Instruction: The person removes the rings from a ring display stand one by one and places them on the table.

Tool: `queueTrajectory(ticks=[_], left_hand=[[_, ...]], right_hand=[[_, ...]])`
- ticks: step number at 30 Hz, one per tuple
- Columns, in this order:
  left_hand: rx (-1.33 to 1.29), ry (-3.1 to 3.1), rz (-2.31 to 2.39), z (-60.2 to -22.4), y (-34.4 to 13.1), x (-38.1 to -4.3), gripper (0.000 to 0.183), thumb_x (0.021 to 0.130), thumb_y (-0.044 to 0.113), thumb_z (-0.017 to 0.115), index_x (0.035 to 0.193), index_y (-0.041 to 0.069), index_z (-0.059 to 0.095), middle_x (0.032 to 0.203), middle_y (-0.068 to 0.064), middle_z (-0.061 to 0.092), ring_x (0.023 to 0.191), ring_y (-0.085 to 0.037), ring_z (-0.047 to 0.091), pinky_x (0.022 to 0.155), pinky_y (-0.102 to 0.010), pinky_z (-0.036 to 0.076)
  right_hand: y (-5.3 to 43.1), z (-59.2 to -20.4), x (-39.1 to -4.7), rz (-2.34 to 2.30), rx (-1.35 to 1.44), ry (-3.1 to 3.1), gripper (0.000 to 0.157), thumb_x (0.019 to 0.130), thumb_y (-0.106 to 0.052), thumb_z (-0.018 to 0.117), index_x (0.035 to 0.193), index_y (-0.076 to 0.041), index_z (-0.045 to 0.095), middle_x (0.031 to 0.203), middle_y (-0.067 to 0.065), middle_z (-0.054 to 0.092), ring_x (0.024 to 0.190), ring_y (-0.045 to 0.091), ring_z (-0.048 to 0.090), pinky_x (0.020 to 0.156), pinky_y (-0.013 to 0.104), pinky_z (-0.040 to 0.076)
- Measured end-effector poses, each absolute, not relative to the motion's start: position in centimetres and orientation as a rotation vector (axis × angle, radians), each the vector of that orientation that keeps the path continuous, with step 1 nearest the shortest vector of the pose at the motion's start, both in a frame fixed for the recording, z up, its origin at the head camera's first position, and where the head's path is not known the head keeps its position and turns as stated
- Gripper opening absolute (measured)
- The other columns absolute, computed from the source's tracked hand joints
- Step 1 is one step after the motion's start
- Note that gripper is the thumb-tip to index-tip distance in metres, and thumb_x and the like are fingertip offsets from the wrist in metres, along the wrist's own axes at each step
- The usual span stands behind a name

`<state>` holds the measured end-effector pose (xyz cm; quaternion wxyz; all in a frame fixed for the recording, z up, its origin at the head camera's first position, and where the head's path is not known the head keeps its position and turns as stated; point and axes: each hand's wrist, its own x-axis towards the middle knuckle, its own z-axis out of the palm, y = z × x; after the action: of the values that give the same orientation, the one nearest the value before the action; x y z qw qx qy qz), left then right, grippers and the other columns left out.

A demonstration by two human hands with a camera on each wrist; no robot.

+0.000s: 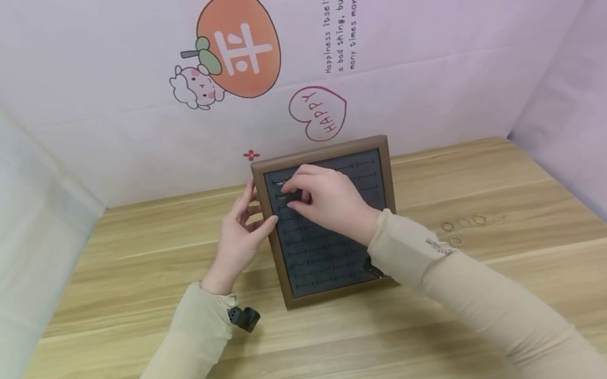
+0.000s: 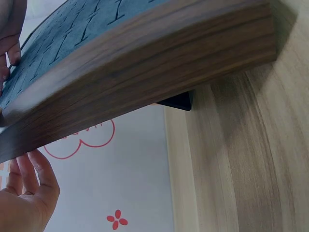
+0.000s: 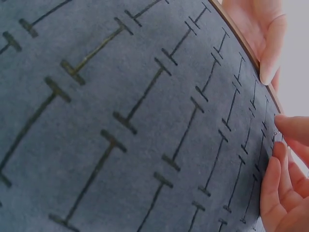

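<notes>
A ring display board (image 1: pixel 325 249) with a brown wooden frame and dark slotted padding leans upright on the table. My left hand (image 1: pixel 239 229) grips its left side, thumb at the front edge and fingers behind. In the left wrist view the fingers (image 2: pixel 43 174) curl at the wooden edge. My right hand (image 1: pixel 328 195) is at the upper left slots, thumb and index fingertip apart. Slim rings (image 1: pixel 279 183) sit in the top slots beside the index fingertip, partly hidden. In the right wrist view the thumb (image 3: pixel 292 126) and fingers (image 3: pixel 277 186) are close over the padding.
Several loose rings (image 1: pixel 480 220) lie on the wooden table (image 1: pixel 533 285) to the right of the board. Behind it hangs a white printed cloth (image 1: pixel 421 104). A black support piece (image 2: pixel 178 101) shows behind the frame in the left wrist view.
</notes>
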<state>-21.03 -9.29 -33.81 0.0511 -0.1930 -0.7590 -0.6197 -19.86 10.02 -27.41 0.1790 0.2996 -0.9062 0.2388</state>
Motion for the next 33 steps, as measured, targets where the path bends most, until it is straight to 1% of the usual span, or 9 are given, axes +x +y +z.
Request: queueTrajectory(ticks=[6,11,13,18,21,24,30,33], left_hand=[[-0.6,-2.306,-1.873,-33.88,-9.33,-21.02,0.075,0.087,-0.002,0.063,0.151,0.013,0.025,0.13,-0.019,0.045,0.108,-0.032,0.052,0.09,-0.041,0.048],[-0.604,-2.297,-1.881,-33.89,-9.3,-21.0,0.075,0.087,-0.002,0.063,0.151,0.013,0.025,0.13,-0.019,0.045,0.108,-0.031,0.052,0.09,-0.044,0.047],[-0.604,-2.3,-1.878,-33.88,-9.29,-21.0,0.075,0.088,-0.002,0.063,0.151,0.013,0.025,0.131,-0.019,0.045,0.108,-0.031,0.052,0.09,-0.043,0.047],[-0.603,-2.304,-1.882,-33.83,-9.27,-21.0,0.075,0.088,-0.001,0.062,0.151,0.013,0.024,0.131,-0.018,0.044,0.108,-0.031,0.052,0.089,-0.036,0.048],[-0.604,-2.302,-1.883,-33.78,-9.27,-20.97,0.075,0.088,-0.002,0.062,0.151,0.013,0.024,0.131,-0.018,0.044,0.108,-0.031,0.052,0.088,-0.034,0.048],[-0.605,-2.305,-1.876,-33.77,-9.28,-20.97,0.075,0.088,-0.002,0.062,0.151,0.012,0.024,0.131,-0.018,0.044,0.109,-0.031,0.052,0.089,-0.034,0.048],[-0.601,-2.313,-1.871,-33.62,-9.22,-20.87,0.074,0.088,-0.001,0.062,0.151,0.012,0.024,0.131,-0.019,0.044,0.11,-0.033,0.052,0.09,-0.04,0.048],[-0.602,-2.317,-1.868,-33.68,-9.26,-20.9,0.075,0.088,-0.001,0.062,0.151,0.012,0.024,0.131,-0.019,0.044,0.11,-0.032,0.052,0.09,-0.036,0.048]], right_hand=[[9.53,-27.67,-19.85,0.617,0.811,-2.543,0.018,0.083,-0.011,0.072,0.101,-0.008,0.073,0.098,0.003,0.065,0.073,0.013,0.061,0.064,0.027,0.052],[9.33,-27.8,-19.88,0.611,0.795,-2.519,0.014,0.084,-0.01,0.072,0.098,-0.008,0.073,0.096,0.003,0.065,0.073,0.013,0.063,0.064,0.027,0.053],[9.27,-27.8,-19.89,0.605,0.79,-2.52,0.013,0.084,-0.01,0.071,0.097,-0.008,0.074,0.096,0.003,0.065,0.074,0.013,0.063,0.065,0.027,0.053],[9.26,-27.79,-19.9,0.593,0.791,-2.518,0.009,0.085,-0.01,0.07,0.093,-0.008,0.074,0.095,0.003,0.065,0.076,0.013,0.063,0.068,0.027,0.053],[9.3,-27.9,-19.97,0.589,0.798,-2.506,0.008,0.085,-0.009,0.07,0.091,-0.009,0.074,0.095,0.002,0.066,0.076,0.013,0.063,0.067,0.027,0.053],[9.37,-27.98,-20.02,0.596,0.809,-2.487,0.007,0.085,-0.009,0.07,0.091,-0.009,0.074,0.094,0.002,0.066,0.075,0.013,0.063,0.067,0.027,0.053],[9.56,-28.07,-20.16,0.659,0.833,-2.458,0.005,0.085,-0.009,0.07,0.089,-0.009,0.074,0.093,0.002,0.066,0.075,0.013,0.062,0.067,0.027,0.052],[9.66,-28.19,-20.34,0.701,0.841,-2.451,0.005,0.085,-0.01,0.07,0.088,-0.008,0.074,0.093,0.003,0.066,0.075,0.013,0.061,0.067,0.027,0.052]])
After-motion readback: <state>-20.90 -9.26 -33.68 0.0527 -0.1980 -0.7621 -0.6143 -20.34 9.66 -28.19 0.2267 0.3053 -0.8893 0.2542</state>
